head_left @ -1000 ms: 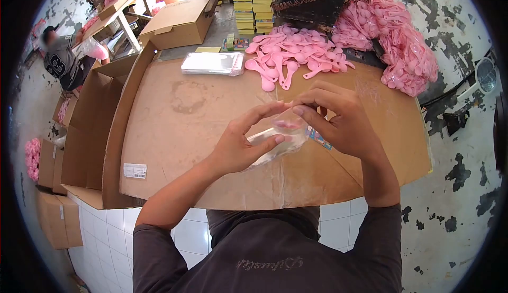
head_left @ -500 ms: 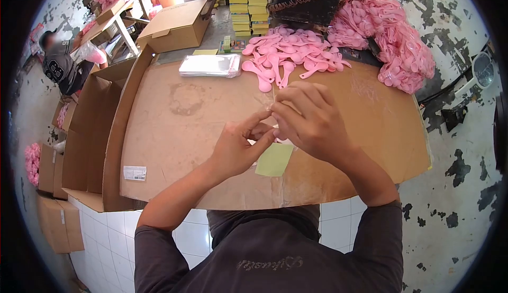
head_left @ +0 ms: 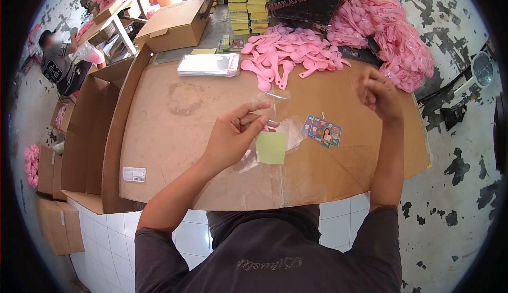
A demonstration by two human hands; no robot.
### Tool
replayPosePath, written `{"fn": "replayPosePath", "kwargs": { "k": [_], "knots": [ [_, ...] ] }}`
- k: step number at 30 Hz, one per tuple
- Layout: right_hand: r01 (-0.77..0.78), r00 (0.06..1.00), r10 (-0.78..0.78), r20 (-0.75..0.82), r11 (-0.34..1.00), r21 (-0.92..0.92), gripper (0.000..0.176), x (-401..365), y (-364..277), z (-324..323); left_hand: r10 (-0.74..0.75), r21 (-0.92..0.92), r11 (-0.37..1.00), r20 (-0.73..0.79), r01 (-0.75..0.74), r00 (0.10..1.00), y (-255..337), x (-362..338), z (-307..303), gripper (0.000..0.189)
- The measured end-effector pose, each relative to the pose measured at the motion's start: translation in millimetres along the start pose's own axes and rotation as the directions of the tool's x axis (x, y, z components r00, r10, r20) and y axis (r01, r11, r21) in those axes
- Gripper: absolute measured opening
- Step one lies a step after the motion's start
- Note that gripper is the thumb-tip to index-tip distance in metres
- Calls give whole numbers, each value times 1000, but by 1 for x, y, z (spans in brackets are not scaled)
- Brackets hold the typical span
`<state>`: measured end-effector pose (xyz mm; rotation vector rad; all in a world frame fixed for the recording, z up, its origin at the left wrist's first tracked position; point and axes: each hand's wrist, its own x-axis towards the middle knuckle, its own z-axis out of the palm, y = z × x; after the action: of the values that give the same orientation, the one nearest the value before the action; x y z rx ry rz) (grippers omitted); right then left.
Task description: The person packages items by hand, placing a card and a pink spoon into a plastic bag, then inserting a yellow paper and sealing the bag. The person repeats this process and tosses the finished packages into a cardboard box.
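Note:
My left hand [head_left: 235, 134] is closed, thumb against fingers, on a clear plastic bag [head_left: 275, 96] over the cardboard tabletop [head_left: 201, 139]. A pale green card [head_left: 271, 148] hangs just below these fingers; whether it is inside the bag is hard to see. A small bit of pink shows at the fingertips, its shape mostly covered. Off to the right, my right hand [head_left: 378, 96] is raised with curled fingers, smeared by motion. Between the hands lie a few blue printed cards [head_left: 323, 130]. Beyond them is a heap of pink spoons [head_left: 291, 52].
A stack of clear bags [head_left: 209, 64] sits at the back left. Bundled cards [head_left: 247, 7] stand behind it. Bagged pink spoons [head_left: 399, 49] are heaped at the back right. An open carton [head_left: 90, 139] borders the table's left side. Another person [head_left: 58, 63] is at far left.
My right hand has left the bag and moved right, uncovering the blue cards. My left hand keeps its hold, and the green card has shifted slightly up and turned straighter.

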<state>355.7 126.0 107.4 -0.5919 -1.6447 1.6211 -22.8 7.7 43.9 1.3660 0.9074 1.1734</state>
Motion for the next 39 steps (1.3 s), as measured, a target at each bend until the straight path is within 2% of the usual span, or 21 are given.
{"fn": "replayPosePath", "kwargs": {
  "k": [1, 2, 3, 4, 7, 10, 11, 13, 14, 16, 19, 22, 25, 28, 31, 34, 39],
  "knots": [
    [41, 999, -39, -31, 998, 48, 10, -6, 8, -28, -9, 7, 1000, -8, 9, 1000, 0, 0, -1, 36],
    [-22, 977, -103, -185, 820, -572, 16, -23, 32, -62, -11, 1, 1000, -11, 11, 1000, -2, 1, -1, 37],
    [-178, 935, -245, -258, 305, -935, 22, -38, 62, -101, -12, -4, 1000, -17, 12, 1000, -4, 2, -1, 38],
    [-361, 889, -400, -223, -313, -879, 28, -46, 77, -119, -14, -8, 1000, -23, 14, 1000, -6, 2, -1, 39],
    [-435, 804, -485, -343, -88, -896, 39, -46, 62, -89, -12, -39, 999, -17, 11, 1000, -3, 2, 1, 38],
    [-459, 804, -433, -408, -16, -888, 38, -24, 34, -27, -2, -89, 996, -32, -1, 1000, -9, 6, 1, 37],
    [-467, 809, -305, -501, 182, -865, 35, -14, 25, 8, -1, -83, 997, -39, -2, 999, -9, 6, 3, 36],
    [-283, 912, -108, -395, 530, -799, 33, -1, 34, 61, 2, -67, 998, -55, -5, 998, -9, 6, 4, 35],
    [-87, 975, -91, -200, 677, -731, 34, 2, 44, 80, 0, -81, 997, -58, -5, 998, -9, 5, 5, 35],
    [136, 987, -159, 17, 777, -614, 35, 12, 51, 130, -2, -109, 994, -69, -5, 998, -10, 3, 8, 35],
    [-15, 1000, 25, 14, 859, -511, 33, 19, 56, 155, 41, -46, 998, -81, -45, 996, -13, 3, 8, 35],
    [-36, 999, 33, -15, 966, -258, 30, 27, 73, 147, 10, -125, 992, -74, -19, 997, -9, 3, 6, 37],
    [-18, 1000, 14, -21, 969, -246, 24, 25, 75, 144, -41, -126, 991, -3, 41, 999, -6, 5, 4, 32],
    [-134, 987, 103, -125, 953, -272, 21, 22, 75, 140, -38, -67, 997, 4, 38, 999, -20, 7, -2, 26],
    [-102, 985, 83, -153, 988, -118, 18, 22, 88, 136, -11, -120, 993, -34, 7, 999, -20, 7, 3, 20],
    [-145, 984, 141, -107, 989, -38, 15, 21, 88, 130, 12, 102, 995, -51, -7, 999, -22, 5, 0, 18],
    [-148, 986, 140, -92, 985, -83, 15, 20, 96, 121, 19, 109, 994, -15, -17, 1000, -30, 8, -6, 19]
  ]
}}
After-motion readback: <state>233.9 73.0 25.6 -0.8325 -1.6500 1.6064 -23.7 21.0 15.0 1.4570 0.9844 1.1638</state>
